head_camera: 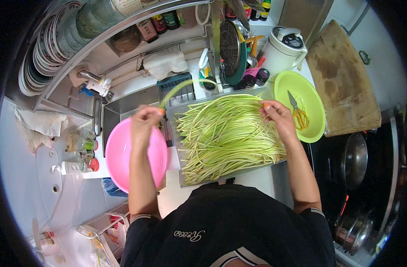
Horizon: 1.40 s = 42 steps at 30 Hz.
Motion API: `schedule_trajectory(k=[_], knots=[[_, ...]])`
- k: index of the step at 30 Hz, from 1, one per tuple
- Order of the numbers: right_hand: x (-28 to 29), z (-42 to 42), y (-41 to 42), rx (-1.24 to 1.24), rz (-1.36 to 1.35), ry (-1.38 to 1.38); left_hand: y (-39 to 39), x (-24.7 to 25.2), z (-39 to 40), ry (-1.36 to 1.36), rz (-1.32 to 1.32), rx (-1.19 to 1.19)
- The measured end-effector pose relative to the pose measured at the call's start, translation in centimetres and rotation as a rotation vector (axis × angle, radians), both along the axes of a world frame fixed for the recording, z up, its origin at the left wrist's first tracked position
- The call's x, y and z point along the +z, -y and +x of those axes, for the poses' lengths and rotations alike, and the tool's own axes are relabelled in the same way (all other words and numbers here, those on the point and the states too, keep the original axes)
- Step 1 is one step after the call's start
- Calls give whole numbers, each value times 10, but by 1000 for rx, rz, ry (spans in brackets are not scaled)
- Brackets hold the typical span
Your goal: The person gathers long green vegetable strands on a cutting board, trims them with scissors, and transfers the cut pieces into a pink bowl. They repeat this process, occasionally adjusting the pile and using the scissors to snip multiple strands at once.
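Note:
My left hand point(146, 115) is raised above a pink plastic basin point(153, 157). Its fingers grip a long green vegetable stem point(180, 88), which arcs through the air to the right. A thick heap of similar stems point(230, 130) fills a shallow clear rectangular tray point(186, 182) in front of me. At the heap's right end is my right hand point(278, 116), its thumb and fingers bent near the stem tips. Whether it pinches a stem cannot be told. Yellow-handled scissors point(300, 116) lie in a lime-green basin point(312, 131) beyond that hand.
A sink point(123, 103) lies behind the pink basin. A wooden cutting board point(343, 83) and a wok point(355, 160) are at the right. A white appliance with a handle point(280, 55) stands behind the green basin. An overhead rack point(90, 50) carries stacked plates point(45, 56).

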State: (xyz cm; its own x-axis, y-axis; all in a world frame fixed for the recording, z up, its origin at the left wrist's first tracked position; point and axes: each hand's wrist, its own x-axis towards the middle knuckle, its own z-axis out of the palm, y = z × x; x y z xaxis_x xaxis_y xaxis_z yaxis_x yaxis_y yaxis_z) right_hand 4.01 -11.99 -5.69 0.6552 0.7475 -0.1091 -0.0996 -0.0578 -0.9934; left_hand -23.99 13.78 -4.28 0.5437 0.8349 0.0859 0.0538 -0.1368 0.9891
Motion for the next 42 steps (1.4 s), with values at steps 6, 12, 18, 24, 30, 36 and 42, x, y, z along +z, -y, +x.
schedule_trajectory(k=[6, 12, 18, 24, 30, 36, 42], knots=[[-13, 19, 18, -73, -39, -58, -110, 1, -84, -299, 239, 377], [-19, 20, 11, -26, -108, -6, -157, -53, -101, -799, 1254, 894], [-41, 35, -8, -11, -202, 606, -43, -37, 27, -264, 565, -58], [-46, 28, -32, 146, -276, 993, 56, -49, 118, -317, 596, -412], [-45, 24, -16, 166, -271, 1141, 84, -62, 131, -357, 747, -479], [-36, 17, -7, 197, -226, 1021, 94, -60, 122, -306, 732, -508], [-35, 28, -24, 216, -262, 840, 103, -67, 118, -269, 699, -480]])
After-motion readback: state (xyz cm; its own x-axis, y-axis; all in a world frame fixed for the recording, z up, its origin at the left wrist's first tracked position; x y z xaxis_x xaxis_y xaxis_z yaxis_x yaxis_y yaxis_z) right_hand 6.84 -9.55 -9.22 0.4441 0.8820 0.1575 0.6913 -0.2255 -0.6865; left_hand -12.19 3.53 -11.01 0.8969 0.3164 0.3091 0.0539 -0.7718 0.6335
